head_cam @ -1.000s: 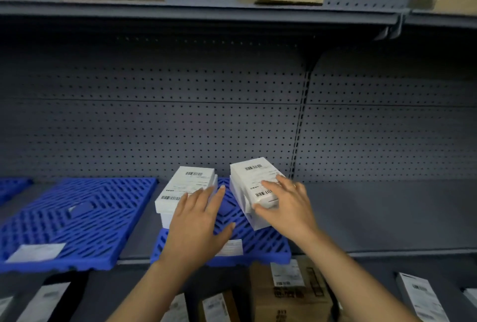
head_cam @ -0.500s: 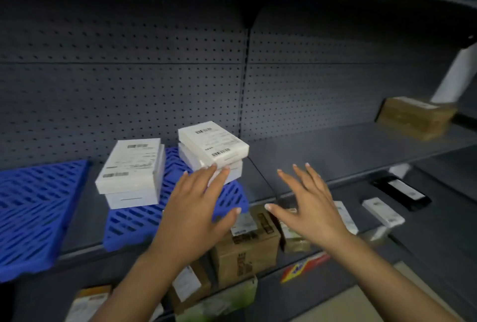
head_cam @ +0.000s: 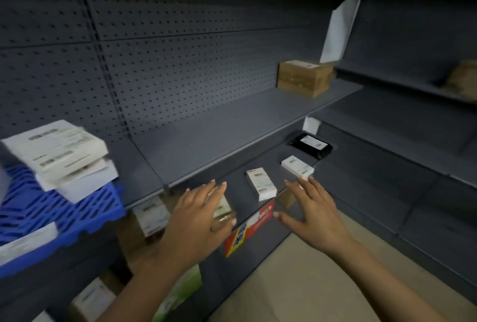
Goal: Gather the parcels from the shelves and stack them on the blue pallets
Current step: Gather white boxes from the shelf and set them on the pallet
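— Where are the hands?

— Both hover in front of the lower shelf, palms down. The left hand has its fingers spread and relaxed, grasping nothing; it hangs over a brown parcel. The right hand is released too, fingers straight, just near of two small white parcels lying on that shelf.

— And the stacked ones?

— Two white boxes sit one on the other on the blue pallet at the far left, blurred.

— Anything else?

— A black parcel lies farther right on the lower shelf, and a cardboard box stands on the shelf above. A red label hangs on the lower shelf's edge between the hands.
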A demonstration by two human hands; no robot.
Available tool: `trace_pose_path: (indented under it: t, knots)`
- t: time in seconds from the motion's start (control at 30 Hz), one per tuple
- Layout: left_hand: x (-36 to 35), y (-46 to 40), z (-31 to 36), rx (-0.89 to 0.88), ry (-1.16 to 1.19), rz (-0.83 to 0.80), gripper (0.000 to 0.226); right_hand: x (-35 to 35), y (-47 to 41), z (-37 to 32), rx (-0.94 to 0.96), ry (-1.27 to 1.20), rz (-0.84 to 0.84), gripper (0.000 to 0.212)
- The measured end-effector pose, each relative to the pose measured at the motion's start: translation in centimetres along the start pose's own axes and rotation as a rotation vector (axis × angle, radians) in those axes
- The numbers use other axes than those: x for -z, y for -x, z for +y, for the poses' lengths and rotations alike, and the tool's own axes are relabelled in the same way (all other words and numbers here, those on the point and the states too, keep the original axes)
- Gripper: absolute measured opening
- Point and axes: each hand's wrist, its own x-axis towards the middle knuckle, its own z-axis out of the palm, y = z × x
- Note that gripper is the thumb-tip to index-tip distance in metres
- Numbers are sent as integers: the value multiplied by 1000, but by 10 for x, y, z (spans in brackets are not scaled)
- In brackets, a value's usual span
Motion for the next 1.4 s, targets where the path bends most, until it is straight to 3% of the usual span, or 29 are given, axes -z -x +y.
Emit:
trace_pose_path:
  t: [0.3, 0.53, 0.8, 0.93, 1.07, 1.23, 1.4]
  knots:
    - [-118, -70, 102, 49, 4, -206, 82, 25, 9, 184, -120, 4, -10, 107]
    - [-174, -112, 147, 144, 40, -261, 87, 17, -9, 266, -163, 12, -144, 116]
    - [-269, -186, 118, 304, -32, -427, 98, -25, -97, 329, -164, 22, -223, 114]
    - [-311, -236, 101, 342, -52, -489, 91, -41, -148, 356, -168, 74, -294, 107]
    - [-334, -279, 97, 347, -69, -501, 85, -50, -191, 375, -141, 113, -370, 110]
    - [-348, -314, 89, 398, -79, -466, 89, -55, -244, 394, -93, 131, -444, 81]
    - [-364, -331, 81, 515, -146, -491, 86, -65, -303, 423, -15, 91, -439, 82]
